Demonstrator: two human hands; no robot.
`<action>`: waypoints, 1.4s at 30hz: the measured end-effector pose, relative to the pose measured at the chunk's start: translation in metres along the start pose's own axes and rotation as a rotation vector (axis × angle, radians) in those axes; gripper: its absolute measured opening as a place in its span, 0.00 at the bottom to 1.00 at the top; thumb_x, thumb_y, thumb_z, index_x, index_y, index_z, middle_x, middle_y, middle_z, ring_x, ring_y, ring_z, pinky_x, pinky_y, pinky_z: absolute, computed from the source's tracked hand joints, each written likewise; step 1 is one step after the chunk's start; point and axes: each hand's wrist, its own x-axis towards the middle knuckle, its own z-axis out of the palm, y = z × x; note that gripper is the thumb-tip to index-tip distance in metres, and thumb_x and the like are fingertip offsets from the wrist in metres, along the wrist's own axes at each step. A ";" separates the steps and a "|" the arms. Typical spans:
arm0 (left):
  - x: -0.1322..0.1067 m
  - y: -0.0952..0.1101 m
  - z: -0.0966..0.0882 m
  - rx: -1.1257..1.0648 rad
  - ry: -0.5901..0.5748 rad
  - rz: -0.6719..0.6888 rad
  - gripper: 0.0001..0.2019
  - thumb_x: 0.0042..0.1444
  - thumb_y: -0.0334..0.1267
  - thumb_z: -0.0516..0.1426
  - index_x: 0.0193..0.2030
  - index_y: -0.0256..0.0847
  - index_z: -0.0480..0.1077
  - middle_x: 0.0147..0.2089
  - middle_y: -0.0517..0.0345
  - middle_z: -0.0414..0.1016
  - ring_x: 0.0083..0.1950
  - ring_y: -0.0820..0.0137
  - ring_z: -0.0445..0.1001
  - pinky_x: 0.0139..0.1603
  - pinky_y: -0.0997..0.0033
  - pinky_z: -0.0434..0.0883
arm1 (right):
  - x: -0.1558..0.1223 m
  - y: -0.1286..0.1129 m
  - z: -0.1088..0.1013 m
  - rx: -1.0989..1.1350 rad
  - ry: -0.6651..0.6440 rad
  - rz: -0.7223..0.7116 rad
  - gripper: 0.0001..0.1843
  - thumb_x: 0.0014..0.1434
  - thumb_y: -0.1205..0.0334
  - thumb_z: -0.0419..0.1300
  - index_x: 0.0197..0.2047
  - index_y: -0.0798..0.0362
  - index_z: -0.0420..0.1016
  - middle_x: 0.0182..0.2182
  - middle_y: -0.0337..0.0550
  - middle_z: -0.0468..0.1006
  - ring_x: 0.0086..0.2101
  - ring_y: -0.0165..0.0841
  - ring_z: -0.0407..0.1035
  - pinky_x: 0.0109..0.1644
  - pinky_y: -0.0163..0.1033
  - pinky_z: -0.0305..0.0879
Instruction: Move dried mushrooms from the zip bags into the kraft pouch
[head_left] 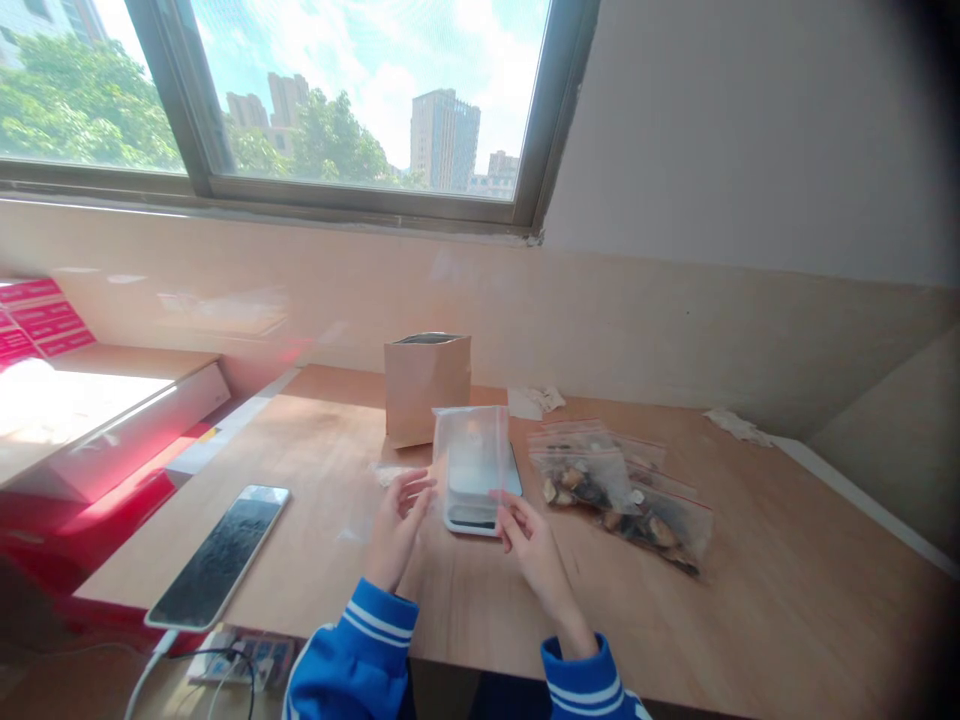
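Note:
A clear plastic bag [471, 435], flat and see-through, is held up in front of me over a small white scale [512, 478]. My right hand [527, 535] pinches the bag near its lower right corner. My left hand [399, 522] is beside the bag's left edge, its fingers bent and a little apart; I see nothing gripped in it. Behind the bag stands an upright brown paper pouch [420, 390] with its top open. To the right of the scale lie several zip bags [656, 530] holding dark and pale dried pieces.
A phone [221, 560] lies at the table's left edge, with a white cable plugged in. Below it is a power strip [247, 655] with cords. Crumpled scraps of paper [739, 427] lie along the table's back. A window [360, 100] is above the wall.

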 end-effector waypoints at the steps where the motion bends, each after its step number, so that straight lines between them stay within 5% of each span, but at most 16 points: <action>1: 0.000 -0.001 0.001 0.066 0.005 0.034 0.18 0.52 0.46 0.59 0.47 0.37 0.67 0.49 0.45 0.74 0.50 0.61 0.74 0.54 0.56 0.69 | 0.000 0.001 -0.005 0.014 0.054 0.001 0.29 0.51 0.41 0.60 0.47 0.57 0.72 0.20 0.35 0.66 0.20 0.26 0.57 0.23 0.33 0.54; 8: -0.003 -0.001 -0.027 0.444 0.158 0.162 0.13 0.57 0.42 0.50 0.41 0.39 0.71 0.46 0.49 0.74 0.52 0.60 0.71 0.56 0.53 0.66 | -0.006 -0.006 -0.024 0.034 0.146 -0.011 0.28 0.55 0.43 0.58 0.50 0.57 0.70 0.22 0.33 0.63 0.21 0.26 0.56 0.27 0.34 0.55; 11: 0.002 -0.015 -0.043 0.586 0.134 0.097 0.13 0.55 0.40 0.51 0.41 0.38 0.72 0.47 0.48 0.74 0.55 0.58 0.69 0.61 0.49 0.60 | -0.007 -0.010 -0.018 0.054 0.129 -0.001 0.28 0.53 0.42 0.59 0.48 0.57 0.71 0.22 0.33 0.63 0.21 0.26 0.56 0.26 0.33 0.54; 15: 0.014 -0.037 -0.034 0.266 0.010 -0.157 0.20 0.56 0.44 0.50 0.52 0.38 0.68 0.56 0.45 0.71 0.57 0.61 0.69 0.60 0.55 0.63 | -0.009 -0.014 0.001 0.103 0.095 0.030 0.30 0.52 0.41 0.59 0.47 0.57 0.71 0.21 0.33 0.63 0.20 0.25 0.55 0.24 0.33 0.53; 19: 0.015 -0.031 -0.015 -0.020 0.027 -0.250 0.24 0.61 0.51 0.44 0.56 0.38 0.64 0.60 0.44 0.67 0.59 0.64 0.68 0.59 0.60 0.64 | -0.011 -0.010 0.025 0.137 0.021 0.062 0.30 0.53 0.41 0.58 0.49 0.57 0.71 0.21 0.33 0.63 0.19 0.24 0.54 0.23 0.32 0.53; 23: 0.007 -0.010 -0.021 0.017 0.039 -0.165 0.26 0.56 0.56 0.49 0.52 0.37 0.66 0.49 0.46 0.75 0.44 0.65 0.76 0.39 0.66 0.73 | -0.013 0.002 0.049 0.102 -0.049 0.064 0.29 0.55 0.42 0.57 0.51 0.56 0.70 0.21 0.34 0.66 0.20 0.25 0.58 0.21 0.32 0.56; 26: 0.007 -0.002 -0.036 0.123 0.070 -0.113 0.27 0.49 0.55 0.57 0.49 0.36 0.66 0.35 0.54 0.76 0.23 0.75 0.68 0.17 0.77 0.63 | -0.017 0.008 0.062 0.012 -0.064 0.009 0.23 0.59 0.47 0.56 0.52 0.54 0.69 0.30 0.41 0.73 0.28 0.30 0.68 0.29 0.36 0.67; 31: 0.023 0.001 -0.049 0.190 0.043 -0.110 0.28 0.47 0.53 0.57 0.51 0.37 0.63 0.32 0.58 0.74 0.15 0.82 0.54 0.12 0.80 0.52 | -0.022 0.010 0.069 -0.063 -0.008 -0.038 0.18 0.63 0.56 0.56 0.53 0.55 0.67 0.50 0.47 0.70 0.46 0.36 0.69 0.48 0.48 0.69; 35: 0.033 -0.005 -0.053 0.311 0.074 -0.067 0.26 0.50 0.53 0.54 0.52 0.39 0.61 0.35 0.56 0.74 0.19 0.78 0.60 0.15 0.79 0.56 | -0.016 0.010 0.051 -0.143 0.100 -0.069 0.18 0.62 0.56 0.56 0.53 0.55 0.66 0.50 0.47 0.70 0.45 0.36 0.69 0.48 0.47 0.69; 38: 0.034 -0.019 -0.058 0.498 0.117 -0.082 0.26 0.52 0.53 0.52 0.53 0.40 0.61 0.39 0.53 0.74 0.25 0.72 0.69 0.21 0.73 0.65 | -0.005 0.014 0.016 -0.220 0.218 -0.095 0.17 0.63 0.55 0.53 0.51 0.54 0.69 0.47 0.50 0.71 0.46 0.39 0.67 0.50 0.50 0.66; 42: 0.035 -0.036 -0.060 0.839 0.174 0.128 0.22 0.50 0.46 0.54 0.50 0.36 0.66 0.48 0.44 0.71 0.50 0.56 0.71 0.48 0.56 0.69 | 0.005 0.034 -0.042 -0.685 0.469 -0.298 0.17 0.61 0.57 0.49 0.45 0.55 0.73 0.47 0.55 0.69 0.51 0.45 0.62 0.56 0.56 0.57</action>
